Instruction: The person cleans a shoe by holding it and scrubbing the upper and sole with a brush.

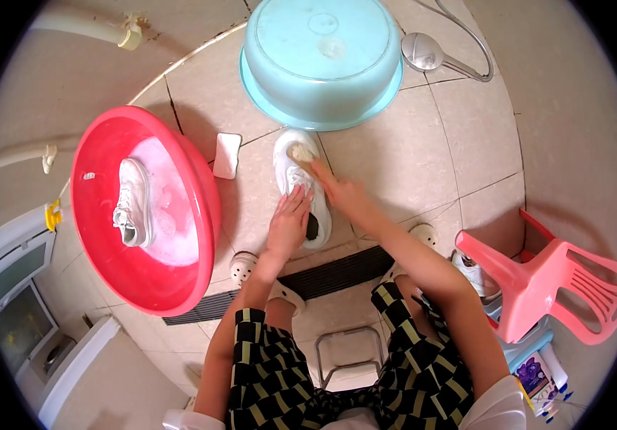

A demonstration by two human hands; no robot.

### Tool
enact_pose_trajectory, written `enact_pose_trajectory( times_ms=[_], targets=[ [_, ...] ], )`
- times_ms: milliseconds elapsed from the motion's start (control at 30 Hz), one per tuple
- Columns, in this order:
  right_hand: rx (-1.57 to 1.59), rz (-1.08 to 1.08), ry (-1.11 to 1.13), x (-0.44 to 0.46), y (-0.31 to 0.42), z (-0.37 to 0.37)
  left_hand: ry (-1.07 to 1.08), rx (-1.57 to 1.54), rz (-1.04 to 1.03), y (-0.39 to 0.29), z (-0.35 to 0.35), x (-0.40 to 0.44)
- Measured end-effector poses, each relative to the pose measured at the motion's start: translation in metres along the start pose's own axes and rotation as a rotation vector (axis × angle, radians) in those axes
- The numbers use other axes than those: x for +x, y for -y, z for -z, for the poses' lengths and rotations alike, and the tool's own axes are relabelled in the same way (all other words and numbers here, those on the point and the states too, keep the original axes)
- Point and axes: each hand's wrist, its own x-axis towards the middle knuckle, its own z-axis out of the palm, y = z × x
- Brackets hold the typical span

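A big red tub (97, 215) sits on the tile floor. To the right of the red tub, a white shoe (294, 177) is on the floor with its toe pointing away from the person. The left hand (290, 222) lies on top of this shoe, with its fingers spread only a little, over the part near the laces. The right hand (338, 192) is closed around the handle of a small brush (301, 153). The head of the brush is over the toe of the shoe. I cannot tell how hard it presses.

Inside the red tub there is another white shoe, the tub shoe (133, 201), and beside it is white foam (172, 208). A small white block (227, 155) lies on the floor just to the right of the red tub. Farther away from the person and to the right of the red tub, a light blue tub (323, 50) is upside down. A silver shower head (421, 51) lies well to the right of the red tub, and a pink plastic chair (530, 276) is even farther right of it.
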Motion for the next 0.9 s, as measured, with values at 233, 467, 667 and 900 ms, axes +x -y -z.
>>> enact_pose_trajectory(
  times_ms=[233, 467, 667, 900],
  targets=[
    [-0.089, -0.082, 0.172, -0.042, 0.005, -0.001, 0.003, -0.021, 0.042, -0.002, 0.0, 0.001],
    [-0.049, -0.056, 0.033, -0.071, -0.001, -0.001, 0.017, -0.094, 0.075, -0.004, 0.0, 0.002],
    [0.014, -0.138, 0.136, -0.086, 0.003, 0.014, -0.026, -0.078, 0.065, -0.001, -0.005, 0.0],
    [-0.074, -0.127, 0.184, -0.058, -0.005, 0.001, 0.022, -0.131, 0.067, 0.001, -0.002, 0.001]
  ],
)
